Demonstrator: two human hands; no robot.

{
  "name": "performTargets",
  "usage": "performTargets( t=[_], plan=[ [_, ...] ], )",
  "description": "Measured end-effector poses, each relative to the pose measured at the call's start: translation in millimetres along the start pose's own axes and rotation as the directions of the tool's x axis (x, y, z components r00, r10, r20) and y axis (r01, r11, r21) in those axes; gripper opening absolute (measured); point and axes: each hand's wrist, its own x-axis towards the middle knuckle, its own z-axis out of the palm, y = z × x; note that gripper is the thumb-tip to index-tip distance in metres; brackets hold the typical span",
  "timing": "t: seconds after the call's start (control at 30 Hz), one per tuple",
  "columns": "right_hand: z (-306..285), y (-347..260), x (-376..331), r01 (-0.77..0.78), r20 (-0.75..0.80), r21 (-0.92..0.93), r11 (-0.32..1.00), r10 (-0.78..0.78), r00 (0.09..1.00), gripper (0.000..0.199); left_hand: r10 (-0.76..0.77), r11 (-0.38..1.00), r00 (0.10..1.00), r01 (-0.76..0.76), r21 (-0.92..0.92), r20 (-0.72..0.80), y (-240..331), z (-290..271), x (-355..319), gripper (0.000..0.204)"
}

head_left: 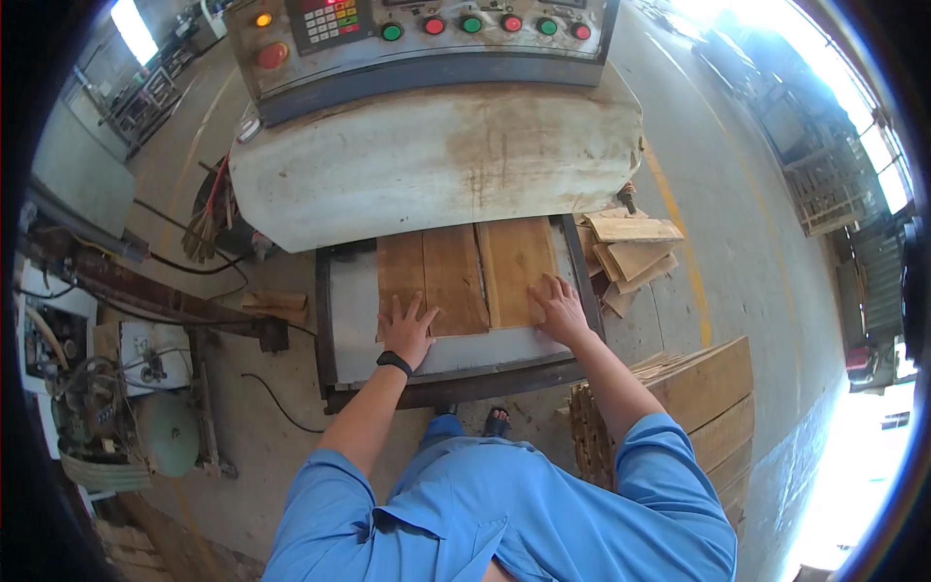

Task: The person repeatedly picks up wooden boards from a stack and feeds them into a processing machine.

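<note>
Three thin wooden boards lie side by side on the machine's pale metal bed point(354, 359), their far ends hidden under its white hood point(427, 160). My left hand point(407, 330) rests flat with fingers spread, across the near ends of the left board point(400, 267) and the darker middle board point(454, 281). On the right edge of the lighter right board point(514, 272) lies my right hand point(561, 308), fingers stretched out. A narrow dark gap runs between the middle and right boards. Neither hand grips anything.
Above the hood stands a control panel point(436, 48) with a keypad and several red and green buttons. A loose pile of thin boards point(635, 242) lies right of the bed. Nearer, a tall board stack point(708, 407) stands by my right arm. Left is a steel beam point(165, 291) with cables.
</note>
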Motion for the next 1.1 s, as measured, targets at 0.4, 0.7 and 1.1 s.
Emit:
performTargets(
  t=[0.4,0.7,1.1],
  plan=[
    [23.4,-12.9,34.6,-0.15,-0.086,0.096,0.984,0.158,0.984,0.069,-0.023,1.0,0.997,0.023,0.005,0.075,-16.2,-23.9,37.2,0.075],
    [30.7,-63.9,-57.6,-0.233,-0.24,0.633,0.738,0.474,0.847,0.051,0.036,0.992,0.996,-0.025,0.127,-0.084,-36.9,-11.6,80.6,0.073],
    [340.6,-245.2,-441.6,-0.928,0.784,0.357,-0.11,0.575,0.233,0.048,0.646,0.728,0.752,-0.658,-0.195,-0.129,42.8,34.8,-22.7,0.044]
  ],
)
